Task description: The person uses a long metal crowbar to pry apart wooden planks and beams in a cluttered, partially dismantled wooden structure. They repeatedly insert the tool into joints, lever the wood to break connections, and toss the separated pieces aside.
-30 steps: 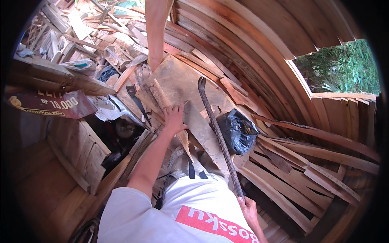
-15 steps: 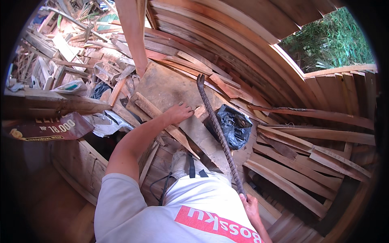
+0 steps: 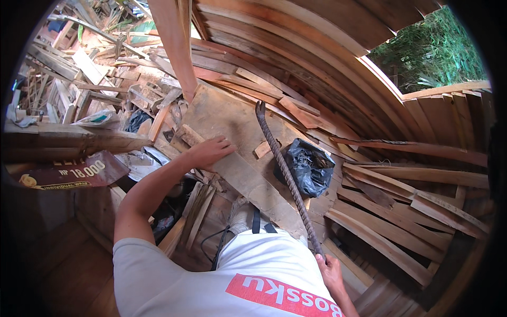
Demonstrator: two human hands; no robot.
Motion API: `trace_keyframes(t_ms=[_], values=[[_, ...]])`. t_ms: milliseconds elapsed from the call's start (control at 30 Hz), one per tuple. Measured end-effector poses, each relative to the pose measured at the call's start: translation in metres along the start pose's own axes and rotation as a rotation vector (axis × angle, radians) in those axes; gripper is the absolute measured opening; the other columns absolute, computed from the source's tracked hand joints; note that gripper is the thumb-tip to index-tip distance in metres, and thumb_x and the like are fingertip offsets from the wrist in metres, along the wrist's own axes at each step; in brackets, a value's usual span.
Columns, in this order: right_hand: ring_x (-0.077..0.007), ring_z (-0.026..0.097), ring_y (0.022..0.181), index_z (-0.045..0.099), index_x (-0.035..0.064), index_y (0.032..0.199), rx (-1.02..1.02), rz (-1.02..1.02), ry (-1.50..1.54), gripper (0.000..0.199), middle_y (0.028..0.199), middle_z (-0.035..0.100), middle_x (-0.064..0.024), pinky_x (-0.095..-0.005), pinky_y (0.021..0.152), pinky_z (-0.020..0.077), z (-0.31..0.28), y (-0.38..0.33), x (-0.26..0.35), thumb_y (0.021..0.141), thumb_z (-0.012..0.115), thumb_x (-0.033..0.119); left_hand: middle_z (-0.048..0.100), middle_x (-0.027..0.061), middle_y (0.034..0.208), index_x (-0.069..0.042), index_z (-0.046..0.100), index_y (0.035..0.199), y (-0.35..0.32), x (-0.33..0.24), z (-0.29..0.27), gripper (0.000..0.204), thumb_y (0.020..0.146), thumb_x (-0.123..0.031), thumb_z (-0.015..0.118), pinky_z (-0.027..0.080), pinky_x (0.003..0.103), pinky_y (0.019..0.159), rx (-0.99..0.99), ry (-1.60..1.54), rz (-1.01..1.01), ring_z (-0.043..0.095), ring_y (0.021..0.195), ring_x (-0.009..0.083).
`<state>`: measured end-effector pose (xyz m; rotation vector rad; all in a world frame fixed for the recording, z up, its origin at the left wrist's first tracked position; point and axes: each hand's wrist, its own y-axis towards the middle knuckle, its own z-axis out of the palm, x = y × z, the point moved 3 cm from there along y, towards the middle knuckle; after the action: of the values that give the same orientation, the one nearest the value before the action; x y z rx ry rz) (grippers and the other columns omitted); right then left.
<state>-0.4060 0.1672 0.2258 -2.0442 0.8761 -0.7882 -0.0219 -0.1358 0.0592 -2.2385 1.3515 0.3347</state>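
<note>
My left hand (image 3: 210,152) reaches forward with its fingers bent at a narrow wooden plank (image 3: 189,135). The hand and forearm hide much of that plank. Beside it lies a wide wooden board (image 3: 253,185), slanting toward my body. My right hand (image 3: 331,269) is closed round the lower end of a long, ribbed metal pry bar (image 3: 288,177). The bar slants up and forward, its forked, bent tip (image 3: 260,106) above a large brown panel (image 3: 227,113). A black plastic bag (image 3: 305,168) with dark contents stands just right of the bar.
Loose planks (image 3: 391,216) lie on the right, with dark gaps between them. A plank wall (image 3: 296,58) curves across the far side, with an opening (image 3: 430,53) onto greenery. Scrap wood (image 3: 95,68) is heaped far left. A brown printed sheet (image 3: 74,170) hangs at left.
My left hand has moved left and slightly down, and the narrow plank has shifted with it, uncovering more of the wide board. The right hand keeps hold of the pry bar.
</note>
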Motion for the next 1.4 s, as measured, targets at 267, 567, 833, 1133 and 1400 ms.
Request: trace_keyframes(t_ms=[267,567,833,1133,1400], values=[[-0.0144,0.038,0.053,0.052,-0.0039,0.067,0.010,-0.081,-0.102,0.058,0.052,0.042,-0.0069,-0.0378,0.048,0.0322,-0.005,0.008,0.012,0.088,0.056,0.050,0.051,0.0134,0.116,-0.004,0.046,0.123,-0.055,0.029,0.004,0.078,0.054,-0.017,0.081,0.036,0.041,0.105,-0.108,-0.059,-0.091,0.044,0.117,0.0361],[-0.0324,0.054,0.054,0.061,-0.0042,0.081,0.068,-0.044,-0.219,0.054,0.060,0.055,-0.0232,-0.0448,0.054,0.0411,0.002,0.009,0.035,0.084,0.062,0.049,0.044,0.0116,0.134,-0.008,0.042,0.132,-0.080,0.057,0.021,0.087,0.053,-0.013,0.079,0.026,0.047,0.112,-0.064,0.024,-0.252,0.033,0.133,0.0362],[-0.0341,0.055,0.055,0.061,-0.0051,0.082,0.073,-0.129,-0.311,0.053,0.063,0.057,-0.0245,-0.0448,0.055,0.0420,0.000,0.010,0.051,0.085,0.061,0.048,0.023,0.0167,0.150,-0.007,0.035,0.140,-0.081,0.003,0.047,0.082,0.064,-0.006,0.065,0.015,0.051,0.114,-0.329,0.185,-0.656,0.017,0.141,0.0380],[-0.0196,0.043,0.051,0.053,-0.0031,0.072,0.165,-0.144,-0.410,0.059,0.053,0.048,-0.0129,-0.0398,0.049,0.0360,-0.027,0.005,0.104,0.087,0.058,0.053,0.026,0.0240,0.147,-0.003,0.028,0.143,-0.078,0.008,0.125,0.093,0.069,-0.030,0.078,0.022,0.043,0.112,-1.444,-0.490,-1.293,0.024,0.137,0.0378],[-0.0150,0.047,0.055,0.060,-0.0017,0.083,0.226,-0.103,-0.645,0.051,0.057,0.050,-0.0076,-0.0375,0.052,0.0383,-0.074,-0.015,0.170,0.089,0.058,0.049,0.041,0.0257,0.134,-0.003,0.029,0.141,-0.075,0.033,0.148,0.093,0.069,-0.034,0.080,0.033,0.042,0.105,-1.492,-1.033,-1.295,0.041,0.124,0.0374]])
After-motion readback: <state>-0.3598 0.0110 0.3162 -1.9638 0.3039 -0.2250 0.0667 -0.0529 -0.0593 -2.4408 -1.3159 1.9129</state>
